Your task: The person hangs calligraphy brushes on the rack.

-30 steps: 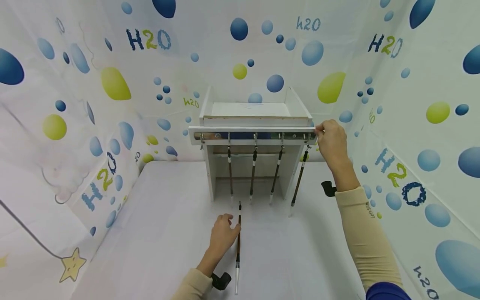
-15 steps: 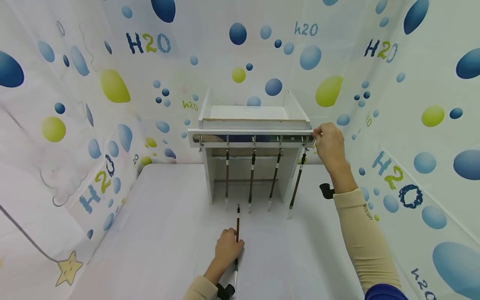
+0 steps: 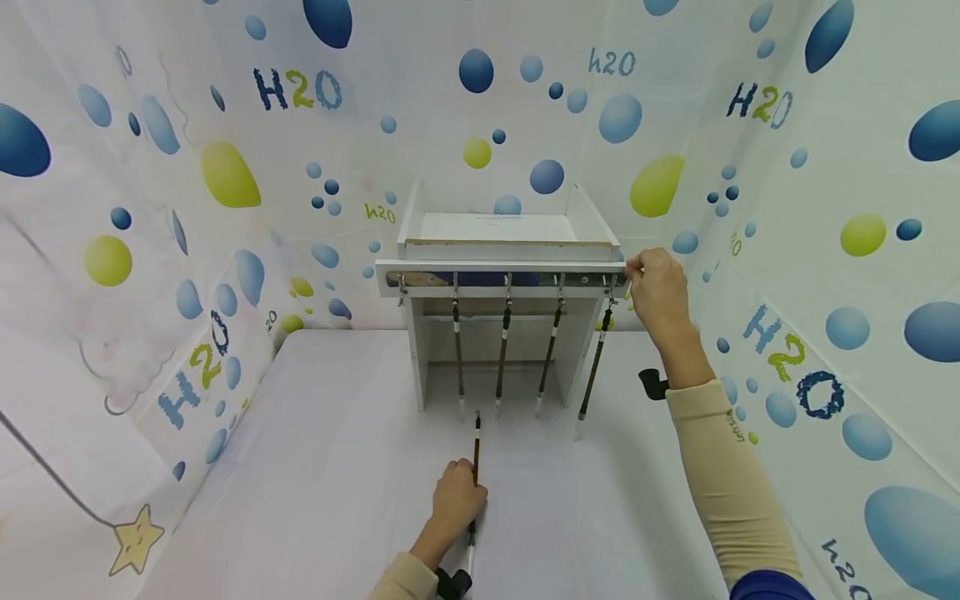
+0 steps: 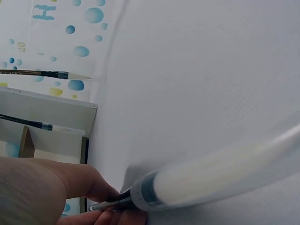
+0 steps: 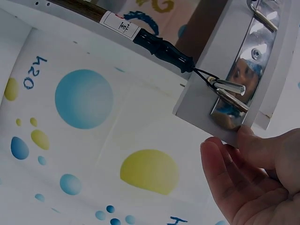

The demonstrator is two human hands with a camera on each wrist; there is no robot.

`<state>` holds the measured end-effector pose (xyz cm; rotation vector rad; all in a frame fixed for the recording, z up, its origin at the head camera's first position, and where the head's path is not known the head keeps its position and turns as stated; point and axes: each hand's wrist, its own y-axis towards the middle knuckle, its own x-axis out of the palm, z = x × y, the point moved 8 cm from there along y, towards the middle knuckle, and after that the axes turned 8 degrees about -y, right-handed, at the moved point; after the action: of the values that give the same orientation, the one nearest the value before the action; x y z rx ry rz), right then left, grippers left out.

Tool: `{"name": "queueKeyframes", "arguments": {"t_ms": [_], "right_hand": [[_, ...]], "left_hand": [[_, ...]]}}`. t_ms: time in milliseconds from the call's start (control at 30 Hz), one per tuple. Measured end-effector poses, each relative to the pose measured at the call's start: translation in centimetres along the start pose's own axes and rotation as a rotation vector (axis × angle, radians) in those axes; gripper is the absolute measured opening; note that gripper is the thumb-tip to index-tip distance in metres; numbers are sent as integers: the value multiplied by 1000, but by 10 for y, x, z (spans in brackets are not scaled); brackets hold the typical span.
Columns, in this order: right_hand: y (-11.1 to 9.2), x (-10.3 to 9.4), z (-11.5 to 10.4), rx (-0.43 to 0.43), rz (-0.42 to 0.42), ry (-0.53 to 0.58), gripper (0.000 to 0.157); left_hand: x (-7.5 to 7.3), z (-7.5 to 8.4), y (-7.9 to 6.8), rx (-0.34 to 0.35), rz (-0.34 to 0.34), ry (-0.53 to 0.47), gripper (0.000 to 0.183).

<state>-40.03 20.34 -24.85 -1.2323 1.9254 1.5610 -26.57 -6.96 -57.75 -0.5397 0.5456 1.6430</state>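
Note:
In the head view, my left hand (image 3: 457, 502) grips a calligraphy brush (image 3: 477, 442) by its lower shaft, low over the white table. The brush's hanging loop end points away, toward a white rack. Up close in the left wrist view, thumb and fingers pinch the shaft just above the clear cap (image 4: 211, 176) covering its pale bristles. My right hand (image 3: 660, 292) pinches the right end of the rack's front board (image 3: 480, 292), thumb on its corner in the right wrist view. Beside that hand, the brush on the rightmost hook (image 5: 229, 89) hangs by a black loop.
Several capped brushes, one a dark brush (image 3: 503, 358), hang from the metal hook strip; the leftmost hook (image 3: 402, 287) holds no brush. Above the board sits an open white tray (image 3: 495, 225). Bubble-printed sheeting (image 3: 420, 75) surrounds the white table (image 3: 337, 467).
My left hand has moved down the brush, slightly right, and closed around its shaft. My right hand stays at the board's end. The hanging brushes sway slightly.

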Motion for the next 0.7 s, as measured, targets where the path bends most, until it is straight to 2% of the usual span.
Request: {"name": "queueKeyframes", "arguments": {"t_ms": [267, 400, 700], "right_hand": [[0, -1, -1, -2, 4, -4, 18], [1, -1, 0, 0, 7, -4, 19], [1, 1, 2, 12, -3, -6, 20]], "left_hand": [[-10, 4, -1, -26, 4, -61, 36], [-22, 15, -2, -7, 25, -86, 40], [-54, 42, -4, 60, 93, -100, 37]]}}
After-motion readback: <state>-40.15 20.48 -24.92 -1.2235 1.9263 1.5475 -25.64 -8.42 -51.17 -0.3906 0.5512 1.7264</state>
